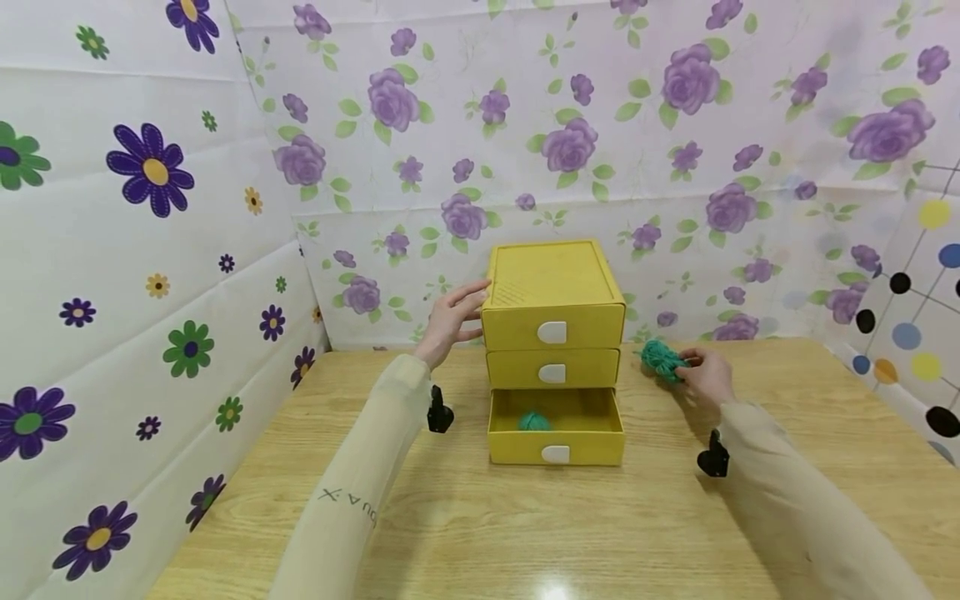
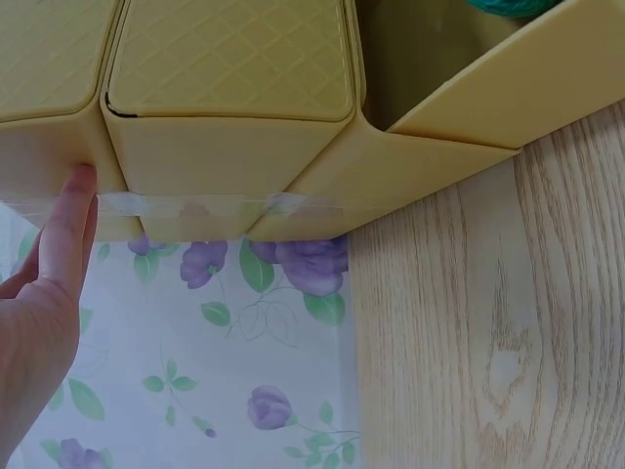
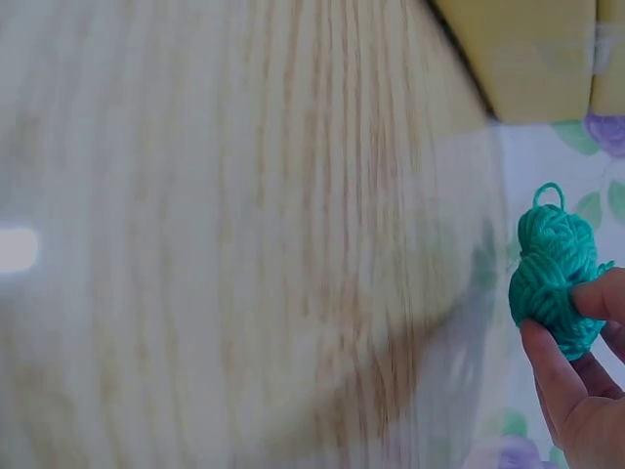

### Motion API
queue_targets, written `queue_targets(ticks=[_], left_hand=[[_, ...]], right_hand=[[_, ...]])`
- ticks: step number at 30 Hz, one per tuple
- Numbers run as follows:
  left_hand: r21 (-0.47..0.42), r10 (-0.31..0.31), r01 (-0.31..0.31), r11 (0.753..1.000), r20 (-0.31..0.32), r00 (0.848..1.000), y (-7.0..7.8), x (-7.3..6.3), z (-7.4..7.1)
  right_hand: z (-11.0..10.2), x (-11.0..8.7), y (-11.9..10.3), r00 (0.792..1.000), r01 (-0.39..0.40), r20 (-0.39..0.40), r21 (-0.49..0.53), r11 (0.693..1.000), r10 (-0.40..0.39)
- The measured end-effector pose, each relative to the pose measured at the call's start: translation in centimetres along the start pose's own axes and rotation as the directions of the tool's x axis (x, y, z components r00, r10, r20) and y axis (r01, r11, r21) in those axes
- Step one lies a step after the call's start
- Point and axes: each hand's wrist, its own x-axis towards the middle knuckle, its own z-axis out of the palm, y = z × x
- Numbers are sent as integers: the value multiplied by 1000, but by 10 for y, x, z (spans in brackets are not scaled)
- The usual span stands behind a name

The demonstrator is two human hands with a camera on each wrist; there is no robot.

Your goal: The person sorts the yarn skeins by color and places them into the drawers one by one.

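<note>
A yellow three-drawer box (image 1: 553, 325) stands on the table, its bottom drawer (image 1: 556, 448) pulled out and the upper two closed. Inside that drawer lies a green ball of yarn (image 1: 534, 422). My left hand (image 1: 448, 321) has its fingers extended against the box's left side; in the left wrist view a fingertip (image 2: 80, 178) touches the yellow side wall. To the right of the box, my right hand (image 1: 707, 377) pinches a green skein of yarn (image 1: 660, 360) between thumb and fingers. The right wrist view shows the skein (image 3: 555, 278) with a small loop standing up at its end.
The wooden table (image 1: 465, 525) runs up to a wall covering (image 1: 517, 158) with purple roses. Another flowered sheet (image 1: 142, 275) hangs at the left, a dotted one (image 1: 926, 308) at the right. Clear tape (image 2: 225, 203) crosses the box's side.
</note>
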Motion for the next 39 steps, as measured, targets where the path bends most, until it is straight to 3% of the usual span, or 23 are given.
queue_targets(ticks=[13, 25, 35, 39], left_hand=[[4, -10, 10, 1000, 6, 1000, 1, -1, 0], [30, -17, 16, 999, 46, 999, 23, -18, 7], [18, -16, 15, 1000, 13, 1000, 2, -2, 0], [18, -9, 9, 1000, 10, 1000, 2, -1, 0]], right_hand=[[-16, -14, -1, 996, 83, 40, -28, 996, -82], [-31, -30, -10, 985, 124, 120, -2, 992, -123], [-40, -43, -18, 974, 165, 157, 15, 986, -166], [-42, -49, -24, 969, 186, 163, 23, 982, -187]])
